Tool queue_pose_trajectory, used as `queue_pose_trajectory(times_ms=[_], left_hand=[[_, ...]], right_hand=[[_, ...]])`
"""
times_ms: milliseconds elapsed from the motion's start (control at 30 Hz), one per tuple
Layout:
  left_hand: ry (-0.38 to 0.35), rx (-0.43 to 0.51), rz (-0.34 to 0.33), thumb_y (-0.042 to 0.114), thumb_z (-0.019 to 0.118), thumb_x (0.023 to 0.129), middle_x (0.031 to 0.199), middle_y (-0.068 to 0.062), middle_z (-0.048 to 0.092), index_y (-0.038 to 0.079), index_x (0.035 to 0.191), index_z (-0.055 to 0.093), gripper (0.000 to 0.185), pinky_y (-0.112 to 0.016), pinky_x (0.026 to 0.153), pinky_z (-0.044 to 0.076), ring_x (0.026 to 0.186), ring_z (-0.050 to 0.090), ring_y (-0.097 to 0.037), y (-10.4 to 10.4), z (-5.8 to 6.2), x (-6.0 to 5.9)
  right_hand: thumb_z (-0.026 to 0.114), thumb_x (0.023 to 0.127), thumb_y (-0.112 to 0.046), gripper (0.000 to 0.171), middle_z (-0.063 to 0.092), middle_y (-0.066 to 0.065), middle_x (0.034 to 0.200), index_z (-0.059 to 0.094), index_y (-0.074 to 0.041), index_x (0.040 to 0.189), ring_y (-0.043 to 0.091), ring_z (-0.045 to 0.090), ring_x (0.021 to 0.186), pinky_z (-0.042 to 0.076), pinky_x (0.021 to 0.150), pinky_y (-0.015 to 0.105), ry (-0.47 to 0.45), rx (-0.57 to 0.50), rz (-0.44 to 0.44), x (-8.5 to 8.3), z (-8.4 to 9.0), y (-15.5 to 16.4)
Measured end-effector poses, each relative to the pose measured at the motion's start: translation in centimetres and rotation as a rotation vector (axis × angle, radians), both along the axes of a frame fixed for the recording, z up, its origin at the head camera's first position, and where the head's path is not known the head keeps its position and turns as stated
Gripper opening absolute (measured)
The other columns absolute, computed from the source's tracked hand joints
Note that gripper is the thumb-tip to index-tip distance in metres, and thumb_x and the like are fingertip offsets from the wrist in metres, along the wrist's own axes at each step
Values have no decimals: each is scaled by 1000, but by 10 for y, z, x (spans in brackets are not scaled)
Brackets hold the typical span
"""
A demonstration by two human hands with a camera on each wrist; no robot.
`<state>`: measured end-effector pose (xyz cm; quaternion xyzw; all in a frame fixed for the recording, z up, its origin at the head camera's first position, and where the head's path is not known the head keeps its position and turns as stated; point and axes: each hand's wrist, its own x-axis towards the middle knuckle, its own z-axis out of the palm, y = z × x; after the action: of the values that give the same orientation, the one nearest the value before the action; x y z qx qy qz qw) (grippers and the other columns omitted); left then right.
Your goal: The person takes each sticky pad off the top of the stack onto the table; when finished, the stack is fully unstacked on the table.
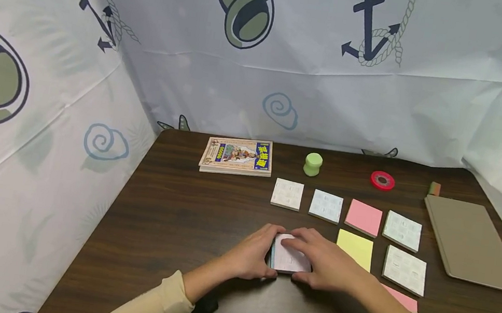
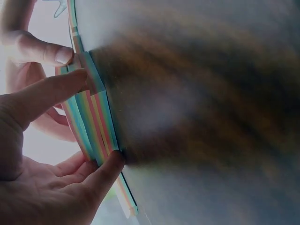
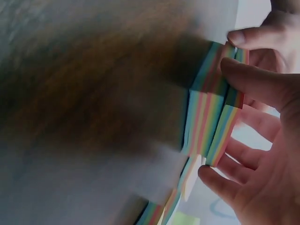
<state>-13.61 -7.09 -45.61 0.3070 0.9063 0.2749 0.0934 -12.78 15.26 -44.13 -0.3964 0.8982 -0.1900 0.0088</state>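
Note:
A square stack of sticky-note pads (image 1: pixel 291 261) lies on the table in front of me, its top sheet pale pink. My left hand (image 1: pixel 253 253) grips it by the left side, thumb at the near edge and fingers at the far edge. From the right, my right hand (image 1: pixel 329 260) holds the same stack, with a finger reaching over the top sheet. Striped edges in teal, yellow and pink show on the stack (image 2: pixel 96 124) in the left wrist view. In the right wrist view the upper layer of the stack (image 3: pixel 201 117) sits slightly offset from the lower one.
Right of the stack lie a yellow pad (image 1: pixel 356 249), a pink pad (image 1: pixel 363 217) and several white printed pads (image 1: pixel 405 269). Farther back are a booklet (image 1: pixel 238 156), a green cylinder (image 1: pixel 312 164) and a red disc (image 1: pixel 382 180). A grey-brown board (image 1: pixel 475 244) lies at the right.

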Motion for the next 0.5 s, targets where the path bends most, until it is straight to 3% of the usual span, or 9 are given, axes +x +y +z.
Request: queue_pose_trajectory(times_ms=[200, 500], left_hand=[[-11, -7, -6, 16, 90, 69, 129, -5, 50, 6, 139, 41, 87, -31, 93, 45, 107, 52, -15, 1, 0, 0], [22, -10, -18, 16, 90, 69, 128, -8, 52, 4, 139, 42, 86, -32, 92, 47, 108, 54, -17, 1, 0, 1]], right_hand=[[86, 72, -31, 65, 55, 5, 129, 61, -16, 131, 20, 52, 113, 50, 91, 41, -59, 30, -76, 8, 8, 23], [88, 69, -33, 64, 55, -8, 124, 64, -20, 126, 12, 53, 110, 50, 89, 39, -89, 55, -129, 35, 15, 69]])
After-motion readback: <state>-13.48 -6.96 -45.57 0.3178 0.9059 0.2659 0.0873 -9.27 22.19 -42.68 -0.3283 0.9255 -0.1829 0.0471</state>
